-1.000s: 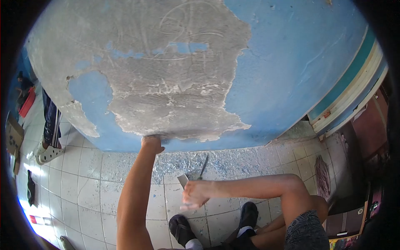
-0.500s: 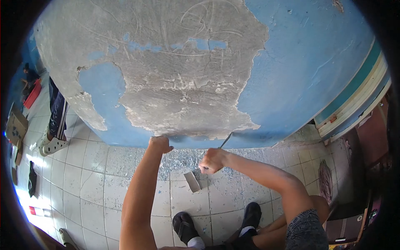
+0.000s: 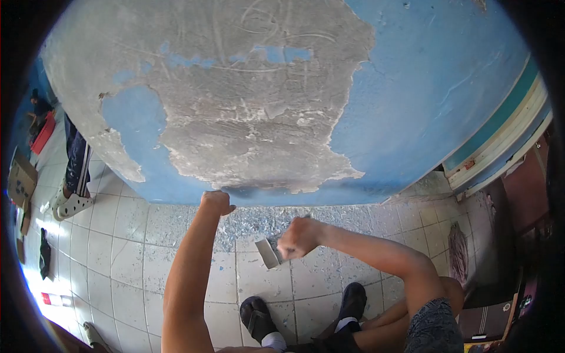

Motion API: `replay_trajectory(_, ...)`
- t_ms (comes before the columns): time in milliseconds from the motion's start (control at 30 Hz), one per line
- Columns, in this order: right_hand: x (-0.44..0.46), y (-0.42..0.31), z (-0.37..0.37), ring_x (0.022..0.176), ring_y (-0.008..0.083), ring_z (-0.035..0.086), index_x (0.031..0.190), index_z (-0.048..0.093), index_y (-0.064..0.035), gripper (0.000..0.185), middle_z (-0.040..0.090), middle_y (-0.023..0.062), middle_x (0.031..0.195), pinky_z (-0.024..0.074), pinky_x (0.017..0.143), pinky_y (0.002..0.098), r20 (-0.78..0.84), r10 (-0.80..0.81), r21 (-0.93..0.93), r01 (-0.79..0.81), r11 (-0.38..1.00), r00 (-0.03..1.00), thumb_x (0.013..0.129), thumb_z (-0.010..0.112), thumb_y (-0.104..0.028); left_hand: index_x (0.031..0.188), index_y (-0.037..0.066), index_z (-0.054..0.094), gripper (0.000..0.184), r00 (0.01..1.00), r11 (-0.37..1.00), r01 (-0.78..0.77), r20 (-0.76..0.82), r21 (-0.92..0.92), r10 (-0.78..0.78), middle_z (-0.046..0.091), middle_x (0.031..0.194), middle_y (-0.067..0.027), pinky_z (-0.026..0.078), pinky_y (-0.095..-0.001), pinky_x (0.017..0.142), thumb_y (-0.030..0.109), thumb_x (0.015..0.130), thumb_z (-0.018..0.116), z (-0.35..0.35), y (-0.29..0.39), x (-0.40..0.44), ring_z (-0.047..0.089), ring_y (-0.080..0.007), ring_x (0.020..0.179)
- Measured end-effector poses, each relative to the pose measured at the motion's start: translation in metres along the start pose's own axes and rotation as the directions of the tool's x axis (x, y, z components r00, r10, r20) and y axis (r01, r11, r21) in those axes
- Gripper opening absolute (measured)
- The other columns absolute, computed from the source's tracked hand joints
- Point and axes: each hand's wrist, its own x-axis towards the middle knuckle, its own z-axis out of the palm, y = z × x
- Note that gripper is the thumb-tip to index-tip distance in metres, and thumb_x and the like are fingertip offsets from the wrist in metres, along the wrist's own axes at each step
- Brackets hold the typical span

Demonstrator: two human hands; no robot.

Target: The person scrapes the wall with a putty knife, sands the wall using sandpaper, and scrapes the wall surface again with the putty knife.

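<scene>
Blue paint is peeled off a wall (image 3: 253,135) in a large patch, baring grey plaster. My left hand (image 3: 216,203) is closed against the wall near its bottom edge; what it holds, if anything, is hidden. My right hand (image 3: 300,237) is closed in a fist over the floor, slightly blurred, with the thin dark tool seen earlier now mostly hidden at it. Beside my right hand a small grey rectangular piece (image 3: 268,253) lies on the tiles. Paint flakes (image 3: 247,223) are scattered along the wall's foot.
My feet in dark sandals (image 3: 258,317) rest on the tiled floor (image 3: 206,317). At the left are a person's leg and pale clog (image 3: 75,206), a red basket (image 3: 43,134) near another person, and a cardboard box (image 3: 22,179). A crumpled cloth (image 3: 458,253) lies at the right.
My right hand rose toward the wall with the thin tool, then came back down and left beside the grey piece. My left hand has stayed at the wall's lower edge.
</scene>
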Motion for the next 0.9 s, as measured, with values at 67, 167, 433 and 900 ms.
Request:
replay_trajectory(67, 0.007, -0.017, 0.004, 0.052, 0.0229, 0.063, 0.071, 0.062, -0.0128, 0.013, 0.063, 0.0035, 0.059, 0.0491, 0.047, 0.0364, 0.004, -0.095, -0.032, 0.095, 0.995, 0.995, 0.082, 0.064, -0.02, 0.109, 0.011, 0.074, 0.056, 1.0, 1.0, -0.013, -0.018, 0.006, 0.013, 0.069, 0.12, -0.0095, 0.049, -0.0454, 0.099, 0.059, 0.094, 0.05, -0.001, 0.002, 0.003, 0.063, -0.0274, 0.116)
replay_trajectory(167, 0.011, -0.023, 0.011, 0.052, 0.0233, 0.063, 0.071, 0.061, -0.0136, 0.013, 0.062, 0.0026, 0.059, 0.0491, 0.047, 0.0363, 0.011, -0.147, -0.044, 0.147, 0.988, 0.989, 0.081, 0.064, -0.021, 0.11, 0.011, 0.074, 0.055, 0.999, 0.999, -0.031, -0.032, -0.021, 0.03, 0.069, 0.12, -0.008, 0.049, -0.0454, 0.099, 0.058, 0.094, 0.05, -0.006, 0.008, 0.005, 0.063, -0.0272, 0.115)
replay_trajectory(433, -0.047, 0.068, 0.006, 0.055, 0.026, 0.065, 0.066, 0.064, -0.0114, 0.018, 0.066, 0.0076, 0.064, 0.0522, 0.053, 0.0404, -0.182, 0.243, -0.147, -0.27, 0.951, 0.953, 0.08, 0.063, -0.023, 0.109, 0.013, 0.074, 0.052, 0.989, 0.997, -0.073, -0.129, -0.028, 0.069, 0.067, 0.123, -0.0094, 0.048, -0.0462, 0.101, 0.056, 0.094, 0.05, -0.007, 0.016, 0.02, 0.059, -0.028, 0.121)
replay_trajectory(900, -0.017, 0.033, 0.005, 0.053, 0.0203, 0.066, 0.06, 0.058, -0.0111, 0.029, 0.067, 0.0071, 0.061, 0.0524, 0.049, 0.0357, -0.103, -0.106, 0.021, 0.108, 0.994, 0.989, 0.084, 0.062, -0.026, 0.097, 0.009, 0.071, 0.042, 0.874, 0.919, -0.385, -0.354, -0.083, 0.334, 0.072, 0.091, -0.0137, 0.051, -0.046, 0.091, 0.047, 0.097, 0.053, -0.011, 0.065, -0.132, 0.069, -0.0305, 0.093)
